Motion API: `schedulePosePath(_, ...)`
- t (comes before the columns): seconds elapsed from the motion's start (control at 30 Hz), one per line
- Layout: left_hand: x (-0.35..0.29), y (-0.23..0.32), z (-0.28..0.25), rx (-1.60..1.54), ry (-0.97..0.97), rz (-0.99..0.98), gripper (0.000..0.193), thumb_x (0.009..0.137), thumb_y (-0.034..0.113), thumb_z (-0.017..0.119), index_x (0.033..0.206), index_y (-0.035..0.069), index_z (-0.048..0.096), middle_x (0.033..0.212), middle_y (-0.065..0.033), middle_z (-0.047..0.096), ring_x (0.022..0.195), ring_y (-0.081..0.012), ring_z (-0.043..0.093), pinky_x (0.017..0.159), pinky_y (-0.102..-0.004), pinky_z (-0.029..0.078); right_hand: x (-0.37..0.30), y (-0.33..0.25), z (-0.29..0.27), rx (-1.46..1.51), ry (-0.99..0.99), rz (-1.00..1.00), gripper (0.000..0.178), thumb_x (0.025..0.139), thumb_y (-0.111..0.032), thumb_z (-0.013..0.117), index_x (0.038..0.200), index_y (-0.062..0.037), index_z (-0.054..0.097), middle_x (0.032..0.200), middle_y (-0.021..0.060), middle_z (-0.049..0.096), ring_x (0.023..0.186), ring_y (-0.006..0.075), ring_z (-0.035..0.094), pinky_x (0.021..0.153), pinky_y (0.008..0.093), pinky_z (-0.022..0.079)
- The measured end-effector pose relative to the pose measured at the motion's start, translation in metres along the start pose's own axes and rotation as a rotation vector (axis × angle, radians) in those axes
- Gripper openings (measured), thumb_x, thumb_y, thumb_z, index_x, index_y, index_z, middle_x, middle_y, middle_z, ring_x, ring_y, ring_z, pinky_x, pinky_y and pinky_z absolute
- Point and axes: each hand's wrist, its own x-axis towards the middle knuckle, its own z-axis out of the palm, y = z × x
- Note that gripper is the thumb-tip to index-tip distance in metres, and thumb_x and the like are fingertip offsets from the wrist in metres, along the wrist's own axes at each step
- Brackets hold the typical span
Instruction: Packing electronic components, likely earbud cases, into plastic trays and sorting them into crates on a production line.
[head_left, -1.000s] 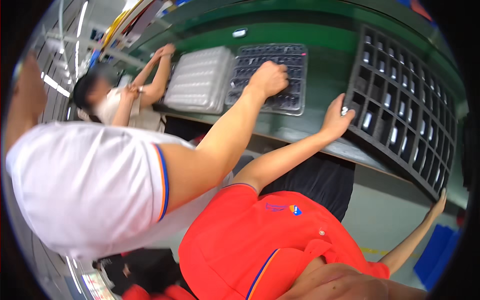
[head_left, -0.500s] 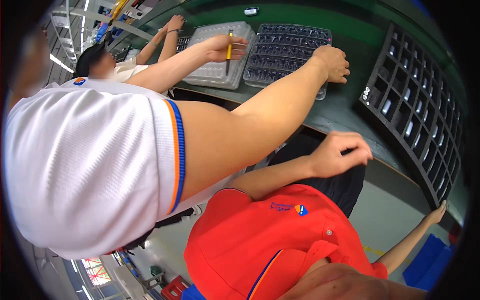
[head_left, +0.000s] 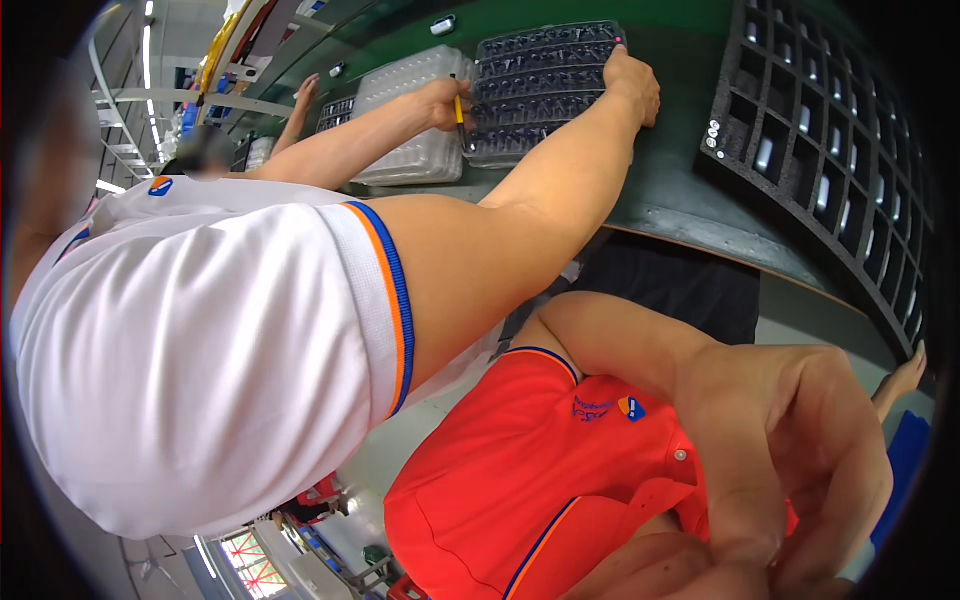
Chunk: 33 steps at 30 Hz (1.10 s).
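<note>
My left hand [head_left: 800, 450] is raised close to the camera at the lower right. Its back faces me and its fingers curl down, so its palm side is hidden. Its forearm rises from my orange shirt [head_left: 520, 480]. Only the straight fingers of my right hand [head_left: 905, 375] show at the right rim, below the table's edge, with nothing in them. A co-worker in a white shirt [head_left: 200, 350] leans across from the left, with one hand [head_left: 630, 85] on a dark compartment tray [head_left: 540, 70] and the other hand [head_left: 440, 100] holding a thin yellow tool [head_left: 460, 110].
A clear plastic tray [head_left: 410, 130] lies left of the dark tray on the green table [head_left: 670, 190]. A large black grid tray [head_left: 830, 160] holding small parts fills the table's right side. Another person [head_left: 200, 150] works farther along at the far left.
My left hand left the black grid tray and came up close to the camera. The co-worker leaned further in and brought the hand with the yellow tool to the trays.
</note>
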Motion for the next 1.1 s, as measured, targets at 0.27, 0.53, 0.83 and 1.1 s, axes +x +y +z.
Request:
schedulePosePath(0.27,0.021,-0.031,-0.017,-0.129,-0.055,0.015,0.025,0.084,0.016,0.076,0.096,-0.005,0.067,0.09,-0.0161,0.064,0.082,-0.0248,0.06,0.072,-0.0323,0.048,-0.015,0.007,0.03,0.052,0.02,0.017,0.05,0.092,-0.033,0.07,0.126,0.0028,0.066,0.124,0.0144,0.067,0.109,0.0238,0.064,0.096,0.0331,0.049)
schedulePosePath(0.53,0.044,-0.019,-0.001,-0.282,-0.144,0.088,0.029,0.083,0.015,0.074,0.099,-0.008,0.065,0.091,-0.018,0.063,0.083,-0.0261,0.059,0.072,-0.0338,0.047,-0.001,-0.013,0.05,0.089,0.046,-0.033,0.048,0.092,-0.031,0.071,0.126,0.0032,0.066,0.124,0.0154,0.067,0.109,0.024,0.064,0.095,0.0334,0.05)
schedulePosePath(0.83,0.026,-0.029,0.002,-0.491,0.044,-0.141,0.03,0.074,-0.003,0.082,0.101,-0.007,0.068,0.09,-0.0175,0.068,0.086,-0.0232,0.066,0.068,-0.0284,0.052,0.019,-0.032,0.05,0.154,0.118,-0.112,0.047,0.092,-0.029,0.072,0.125,0.0038,0.066,0.124,0.0164,0.067,0.109,0.0242,0.064,0.095,0.0337,0.051)
schedulePosePath(1.1,-0.023,0.024,-0.06,0.643,0.396,-0.537,0.01,0.086,0.009,0.073,0.093,0.002,0.071,0.095,-0.0076,0.067,0.089,-0.0205,0.063,0.08,-0.0317,0.05,0.055,0.004,0.037,-0.089,0.068,-0.19,0.046,0.092,-0.028,0.071,0.123,0.0062,0.066,0.122,0.0177,0.067,0.106,0.0241,0.065,0.094,0.0339,0.051)
